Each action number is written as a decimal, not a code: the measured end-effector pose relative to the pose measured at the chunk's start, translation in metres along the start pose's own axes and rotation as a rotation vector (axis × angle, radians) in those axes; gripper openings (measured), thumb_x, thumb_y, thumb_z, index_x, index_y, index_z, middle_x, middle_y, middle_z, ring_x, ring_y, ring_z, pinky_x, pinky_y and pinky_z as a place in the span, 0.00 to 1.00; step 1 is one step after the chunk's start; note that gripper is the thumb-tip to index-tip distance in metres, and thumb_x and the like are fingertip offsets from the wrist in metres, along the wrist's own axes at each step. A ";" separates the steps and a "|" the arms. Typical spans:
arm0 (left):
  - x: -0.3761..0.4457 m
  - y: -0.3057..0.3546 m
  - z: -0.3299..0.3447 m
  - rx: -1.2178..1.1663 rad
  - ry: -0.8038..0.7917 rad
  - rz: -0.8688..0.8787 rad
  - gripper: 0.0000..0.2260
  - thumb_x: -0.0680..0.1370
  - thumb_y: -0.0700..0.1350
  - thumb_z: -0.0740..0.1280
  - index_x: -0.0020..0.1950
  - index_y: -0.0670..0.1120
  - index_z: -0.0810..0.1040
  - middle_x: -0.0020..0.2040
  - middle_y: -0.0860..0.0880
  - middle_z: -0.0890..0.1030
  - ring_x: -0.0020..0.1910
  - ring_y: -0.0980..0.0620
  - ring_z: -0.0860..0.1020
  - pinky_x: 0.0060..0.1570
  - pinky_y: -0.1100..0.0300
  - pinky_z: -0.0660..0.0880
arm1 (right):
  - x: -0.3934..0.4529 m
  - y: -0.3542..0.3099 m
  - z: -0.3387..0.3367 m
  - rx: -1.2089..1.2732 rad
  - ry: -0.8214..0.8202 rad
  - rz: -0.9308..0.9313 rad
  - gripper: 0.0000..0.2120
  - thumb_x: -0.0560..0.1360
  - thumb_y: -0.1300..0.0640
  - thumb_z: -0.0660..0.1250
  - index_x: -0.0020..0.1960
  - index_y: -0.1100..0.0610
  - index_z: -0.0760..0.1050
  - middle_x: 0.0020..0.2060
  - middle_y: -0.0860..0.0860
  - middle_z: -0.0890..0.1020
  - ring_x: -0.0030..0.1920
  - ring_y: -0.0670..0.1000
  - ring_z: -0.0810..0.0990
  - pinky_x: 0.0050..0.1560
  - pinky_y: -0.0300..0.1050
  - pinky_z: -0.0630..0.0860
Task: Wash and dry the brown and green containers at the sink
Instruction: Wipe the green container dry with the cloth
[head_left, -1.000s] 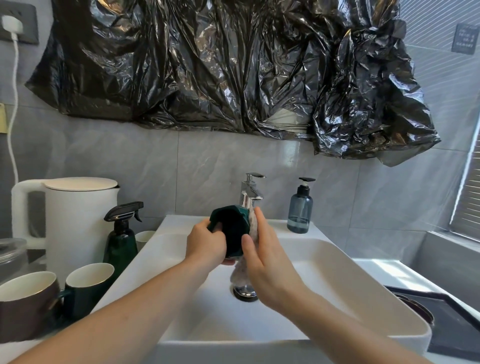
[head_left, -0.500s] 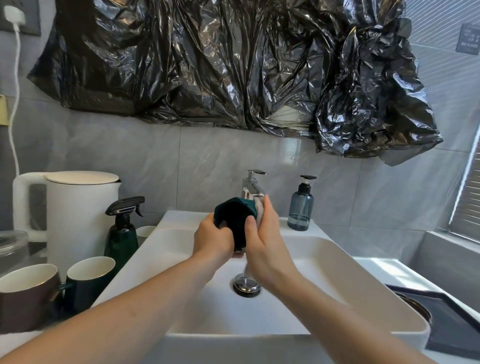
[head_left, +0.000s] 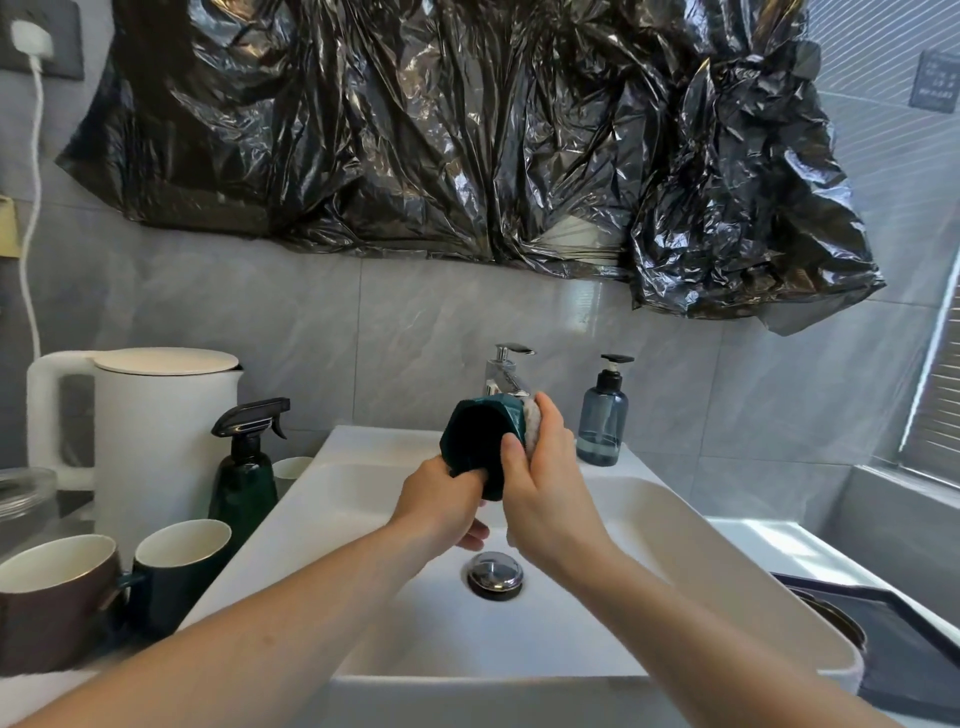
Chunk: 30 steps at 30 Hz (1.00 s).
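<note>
Green cup (head_left: 480, 447) is up over the sink (head_left: 675, 525), mouth tilted toward us, just below the tap (head_left: 506, 371). Left hand (head_left: 441, 501) grips its rim at 7 o'clock; right hand (head_left: 540, 483) presses a pale cloth (head_left: 531, 423) on its wall at 3 o'clock. We read this as wiping the outside. Next: turn the cup, keep the cloth on it. Tap sits close at 12; soap bottle (head_left: 602, 423) at 2. Open room is down over the drain (head_left: 493, 571). Brown mug (head_left: 52, 597) waits at 8.

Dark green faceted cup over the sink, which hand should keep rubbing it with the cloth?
Right. The right hand already presses the white cloth against the dark green faceted cup; the left hand grips its rim.
</note>
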<state>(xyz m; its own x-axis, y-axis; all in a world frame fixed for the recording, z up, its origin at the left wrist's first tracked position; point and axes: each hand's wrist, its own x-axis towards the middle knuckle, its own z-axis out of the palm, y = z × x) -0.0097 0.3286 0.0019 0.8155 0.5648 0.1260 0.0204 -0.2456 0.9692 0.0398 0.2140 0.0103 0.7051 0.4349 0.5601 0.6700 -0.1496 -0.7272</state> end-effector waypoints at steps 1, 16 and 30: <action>0.000 0.001 0.000 0.014 0.007 0.015 0.12 0.81 0.49 0.65 0.61 0.47 0.80 0.51 0.47 0.86 0.36 0.44 0.87 0.36 0.51 0.86 | 0.002 0.001 -0.003 -0.021 -0.010 0.015 0.27 0.85 0.47 0.56 0.82 0.45 0.52 0.71 0.48 0.67 0.65 0.49 0.73 0.68 0.58 0.75; 0.005 0.003 -0.005 -0.012 0.295 0.026 0.07 0.86 0.44 0.62 0.52 0.48 0.79 0.54 0.41 0.83 0.41 0.40 0.83 0.26 0.52 0.83 | -0.026 0.013 -0.010 -0.091 -0.245 -0.049 0.32 0.86 0.51 0.55 0.85 0.45 0.41 0.83 0.40 0.49 0.80 0.41 0.54 0.83 0.49 0.53; 0.014 0.000 -0.005 0.009 0.372 0.058 0.09 0.85 0.42 0.61 0.59 0.44 0.81 0.57 0.40 0.83 0.54 0.38 0.79 0.54 0.50 0.80 | -0.025 0.014 0.003 0.101 -0.156 -0.025 0.23 0.85 0.51 0.54 0.78 0.40 0.55 0.71 0.42 0.72 0.68 0.38 0.74 0.70 0.39 0.71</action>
<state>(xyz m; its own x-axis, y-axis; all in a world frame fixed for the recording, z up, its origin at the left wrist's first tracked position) -0.0011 0.3402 0.0042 0.5496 0.7971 0.2502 -0.0134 -0.2911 0.9566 0.0309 0.2033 -0.0150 0.6385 0.5707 0.5163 0.6549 -0.0505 -0.7541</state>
